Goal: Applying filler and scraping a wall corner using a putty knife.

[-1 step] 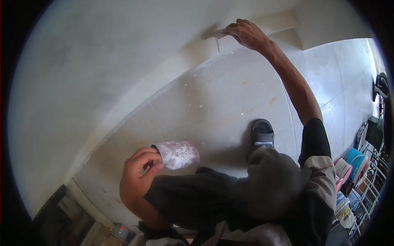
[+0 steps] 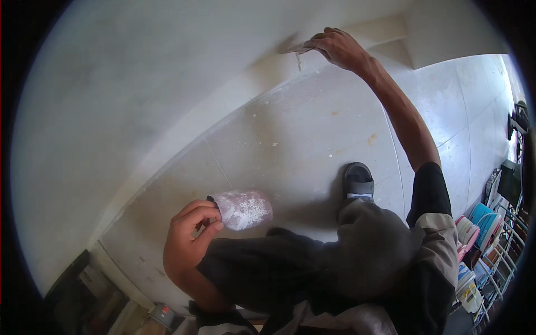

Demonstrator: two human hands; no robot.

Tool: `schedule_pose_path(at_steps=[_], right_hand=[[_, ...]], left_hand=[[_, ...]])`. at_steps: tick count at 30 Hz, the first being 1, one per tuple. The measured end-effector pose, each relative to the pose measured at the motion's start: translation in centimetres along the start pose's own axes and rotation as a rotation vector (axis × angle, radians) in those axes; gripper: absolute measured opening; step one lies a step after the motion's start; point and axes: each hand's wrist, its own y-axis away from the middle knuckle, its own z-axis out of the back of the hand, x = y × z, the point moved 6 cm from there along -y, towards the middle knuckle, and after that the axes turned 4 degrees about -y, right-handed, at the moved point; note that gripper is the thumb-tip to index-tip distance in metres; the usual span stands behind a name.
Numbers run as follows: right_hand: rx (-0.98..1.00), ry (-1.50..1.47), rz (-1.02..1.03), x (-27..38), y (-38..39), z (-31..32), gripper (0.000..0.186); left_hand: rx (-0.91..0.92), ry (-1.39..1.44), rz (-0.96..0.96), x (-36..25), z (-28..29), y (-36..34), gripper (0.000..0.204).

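A person looks down at their own body while crouching or bending close to a pale wall (image 2: 128, 95) where it meets a light tiled floor (image 2: 301, 134). The work in hand appears to be filling or smoothing the wall just above the skirting board (image 2: 234, 97).

The right hand (image 2: 338, 49) reaches far forward with the arm stretched out. Its fingers are curled down over a thin flat tool, probably a small putty knife (image 2: 298, 48), pressing the blade against the wall right at the skirting's top edge. The tool is small and near the picture's curved rim, so its exact kind is uncertain.

The left hand (image 2: 187, 240) stays low near the bent knee, closed around the dark handle of a wider scraper (image 2: 243, 209) whose blade is coated in whitish filler. That blade hangs just above the floor, well apart from the spot being worked.

As a judgement, the next move calls for a steady, flat stroke along the wall, with fresh filler within reach on the scraper.

A dark sandal (image 2: 357, 181) rests on the tiles. Stacked books and a wire rack (image 2: 491, 245) stand at the right.
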Motion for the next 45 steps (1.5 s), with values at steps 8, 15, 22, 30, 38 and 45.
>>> schedule_pose_path(at_steps=[8, 15, 22, 30, 38, 45], right_hand=[[-0.008, 0.048, 0.026, 1.2, -1.2, -0.1, 0.018], [0.001, 0.018, 0.027, 1.8, -1.4, 0.3, 0.017], [-0.001, -0.005, 0.025, 2.2, -0.6, -0.9, 0.018], [-0.045, 0.176, 0.081, 3.8, -0.9, -1.7, 0.023], [0.051, 0.109, -0.007, 4.5, 0.9, -3.9, 0.027], [-0.015, 0.152, 0.066, 4.4, 1.7, -6.2, 0.028]], left_hand=[[0.035, 0.009, 0.013, -0.2, -0.4, -0.2, 0.01], [0.029, 0.007, 0.011, -0.3, -0.1, -0.1, 0.01], [0.025, 0.017, 0.004, 0.1, -0.1, -0.1, 0.011], [0.025, 0.013, -0.005, 0.5, -0.4, 0.0, 0.011], [0.031, 0.03, 0.013, 0.9, -0.1, 0.4, 0.01], [0.017, 0.022, 0.036, 1.0, 0.0, 0.4, 0.01]])
